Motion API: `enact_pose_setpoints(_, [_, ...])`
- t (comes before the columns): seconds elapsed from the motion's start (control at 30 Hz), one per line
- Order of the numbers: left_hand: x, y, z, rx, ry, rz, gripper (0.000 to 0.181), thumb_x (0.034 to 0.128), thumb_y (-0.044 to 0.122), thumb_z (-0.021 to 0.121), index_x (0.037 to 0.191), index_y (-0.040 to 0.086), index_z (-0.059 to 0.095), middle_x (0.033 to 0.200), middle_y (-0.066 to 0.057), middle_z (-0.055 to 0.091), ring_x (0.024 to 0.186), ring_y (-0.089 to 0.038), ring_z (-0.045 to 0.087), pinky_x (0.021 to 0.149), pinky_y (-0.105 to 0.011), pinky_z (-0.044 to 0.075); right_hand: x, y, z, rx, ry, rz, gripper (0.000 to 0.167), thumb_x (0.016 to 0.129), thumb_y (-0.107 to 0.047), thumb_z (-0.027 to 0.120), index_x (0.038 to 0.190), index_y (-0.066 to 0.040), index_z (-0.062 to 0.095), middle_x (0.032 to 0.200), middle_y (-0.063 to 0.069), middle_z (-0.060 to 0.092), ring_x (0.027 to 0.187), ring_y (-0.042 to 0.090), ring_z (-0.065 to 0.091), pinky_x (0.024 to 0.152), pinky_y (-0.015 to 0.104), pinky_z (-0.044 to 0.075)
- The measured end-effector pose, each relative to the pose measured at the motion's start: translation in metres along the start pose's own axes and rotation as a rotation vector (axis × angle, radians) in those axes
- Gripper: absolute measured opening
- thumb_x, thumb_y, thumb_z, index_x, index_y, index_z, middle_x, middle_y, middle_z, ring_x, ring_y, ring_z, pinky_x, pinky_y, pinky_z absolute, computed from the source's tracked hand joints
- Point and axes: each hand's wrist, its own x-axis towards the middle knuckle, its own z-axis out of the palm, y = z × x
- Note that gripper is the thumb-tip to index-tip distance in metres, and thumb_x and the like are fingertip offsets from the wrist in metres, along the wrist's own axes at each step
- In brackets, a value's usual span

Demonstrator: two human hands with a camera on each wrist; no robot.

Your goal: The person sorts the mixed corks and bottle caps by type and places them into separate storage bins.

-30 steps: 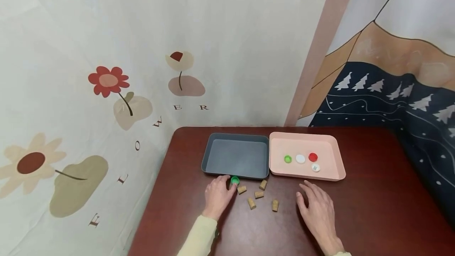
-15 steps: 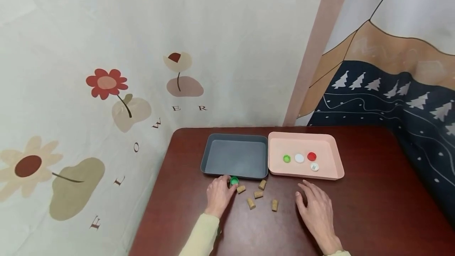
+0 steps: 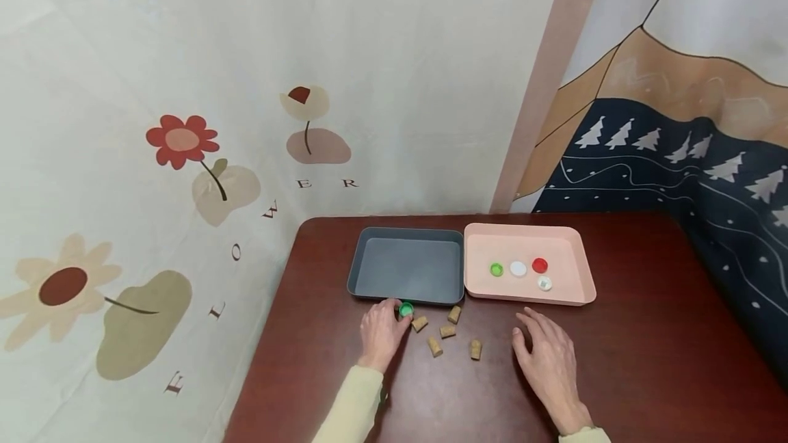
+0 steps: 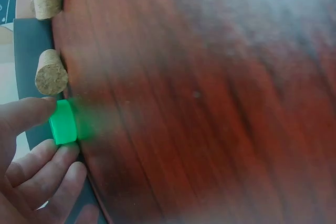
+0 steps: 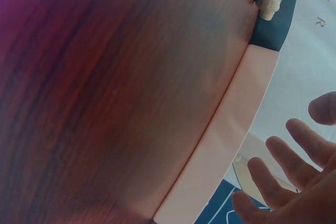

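A green bottle cap (image 3: 405, 310) sits just in front of the dark grey tray (image 3: 406, 300). My left hand (image 3: 379, 335) pinches this cap between thumb and fingers, as the left wrist view shows, where the cap (image 4: 64, 122) is on edge. Close to the left thumb lies a cork (image 4: 51, 72), and several more corks, such as one cork (image 3: 435, 346), are scattered to the right. With fingers loosely extended, my right hand (image 3: 548, 361) holds nothing, in front of the pink tray (image 3: 529, 301).
Inside the pink tray lie several caps, among them a light green cap (image 3: 496, 269), a white cap (image 3: 518, 269) and a red cap (image 3: 540, 265). Both trays stand side by side near the back of the dark red table (image 3: 652, 361). Behind it hangs a printed cloth (image 3: 425, 87).
Only the head view shifts a little. The left hand stays at the green cap, and the right hand keeps nearly the same place and shape.
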Motion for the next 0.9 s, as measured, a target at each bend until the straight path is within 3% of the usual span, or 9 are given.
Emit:
enact_pose_setpoints(0.2, [-0.004, -0.005, -0.001, -0.033, -0.025, -0.021, 0.021, 0.0796, 0.021, 0.087, 0.094, 0.010, 0.076, 0.087, -0.003, 0.075, 0.079, -0.025, 0.069, 0.073, -0.047, 0.052, 0.000, 0.001, 0.001, 0.003, -0.005, 0.003, 0.028, 0.088, -0.010, 0.072, 0.114, 0.000, 0.075, 0.126, 0.019, 0.070, 0.117, 0.046, 0.061, 0.096, 0.066, 0.041])
enact_pose_setpoints(0.57, [-0.012, -0.007, -0.013, -0.084, 0.037, 0.012, 0.032, 0.0780, 0.020, 0.087, 0.105, 0.009, 0.076, 0.087, -0.001, 0.074, 0.079, -0.020, 0.068, 0.079, -0.046, 0.051, 0.002, 0.006, -0.002, 0.030, 0.044, -0.028, 0.028, 0.085, -0.006, 0.073, 0.113, 0.000, 0.076, 0.121, 0.019, 0.072, 0.112, 0.046, 0.064, 0.092, 0.064, 0.045])
enact_pose_setpoints(0.9, [-0.014, -0.003, -0.024, -0.094, 0.083, 0.042, 0.033, 0.0791, 0.023, 0.084, 0.108, 0.010, 0.077, 0.100, -0.005, 0.076, 0.088, -0.025, 0.069, 0.082, -0.046, 0.052, 0.018, 0.034, -0.020, 0.002, 0.011, 0.077, 0.033, 0.093, -0.013, 0.071, 0.123, 0.000, 0.071, 0.132, 0.023, 0.066, 0.117, 0.051, 0.059, 0.091, 0.069, 0.042])
